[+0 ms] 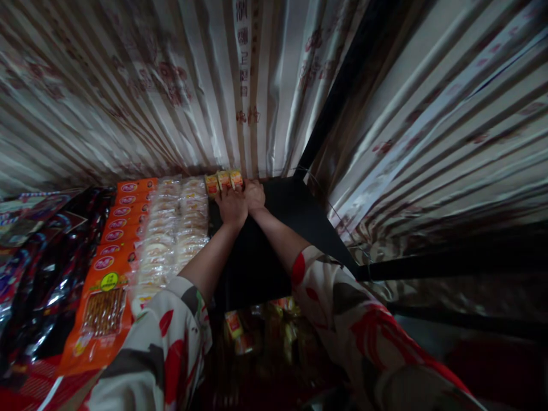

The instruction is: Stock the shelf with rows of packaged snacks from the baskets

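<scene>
Three small yellow-and-orange snack packets (224, 181) stand in a row at the back of the black shelf (274, 251), against the curtain. My left hand (233, 206) reaches to the front of this row, its fingers apart and touching the lower part of the packets. Close beside it, my right hand (255, 196) rests at the row's right end, by the last packet. Its fingers point away from me, and their tips are blurred and partly hidden. Just left of my left hand lie two columns of clear-wrapped pale snacks (192, 220).
Orange snack packs (107, 279) overlap in a column further left, beside dark shiny packs (55, 291). Below the shelf's front edge, more yellow packets (240, 334) lie in shadow. A patterned curtain (180, 85) hangs behind. Black frame bars (331, 97) border the right side.
</scene>
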Demonstrator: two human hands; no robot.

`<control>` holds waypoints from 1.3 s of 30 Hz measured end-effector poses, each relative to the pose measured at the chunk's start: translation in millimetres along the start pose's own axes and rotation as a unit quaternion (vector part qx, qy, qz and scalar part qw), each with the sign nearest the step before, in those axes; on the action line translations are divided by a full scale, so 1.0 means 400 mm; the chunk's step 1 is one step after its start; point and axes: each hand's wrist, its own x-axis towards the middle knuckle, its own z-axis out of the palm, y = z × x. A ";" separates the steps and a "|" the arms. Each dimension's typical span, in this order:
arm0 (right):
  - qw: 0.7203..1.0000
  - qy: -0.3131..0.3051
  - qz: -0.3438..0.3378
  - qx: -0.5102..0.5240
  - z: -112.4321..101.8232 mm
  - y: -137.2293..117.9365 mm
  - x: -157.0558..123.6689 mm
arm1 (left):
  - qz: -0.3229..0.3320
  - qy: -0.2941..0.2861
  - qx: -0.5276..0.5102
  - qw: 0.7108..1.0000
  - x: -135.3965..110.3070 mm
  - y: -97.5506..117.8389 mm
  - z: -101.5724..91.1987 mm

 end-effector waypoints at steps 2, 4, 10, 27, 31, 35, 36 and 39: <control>1.000 0.012 0.007 0.021 -0.003 0.007 -0.009 | -0.004 -0.009 0.006 1.000 -0.008 0.011 -0.013; 0.999 0.025 0.000 0.033 -0.010 0.017 -0.029 | -0.031 -0.024 0.003 0.999 -0.020 0.024 -0.025; 0.998 0.019 -0.015 0.064 -0.066 0.040 -0.160 | -0.097 -0.079 -0.062 0.990 -0.093 0.070 -0.074; 0.966 0.130 0.004 0.222 -0.157 0.157 -0.704 | 0.064 -0.068 -0.245 0.965 -0.640 0.094 -0.106; 0.966 0.121 0.153 0.169 -0.095 0.227 -0.783 | 0.033 -0.161 -0.183 0.969 -0.699 0.065 -0.031; 0.957 0.079 0.264 0.095 -0.062 0.257 -0.794 | 0.037 -0.238 -0.123 0.963 -0.698 0.049 0.032; 0.955 0.063 0.280 0.076 -0.059 0.259 -0.791 | 0.042 -0.246 -0.122 0.961 -0.695 0.045 0.044; 0.952 0.002 0.307 0.023 -0.057 0.261 -0.778 | 0.042 -0.256 -0.116 0.959 -0.686 0.033 0.072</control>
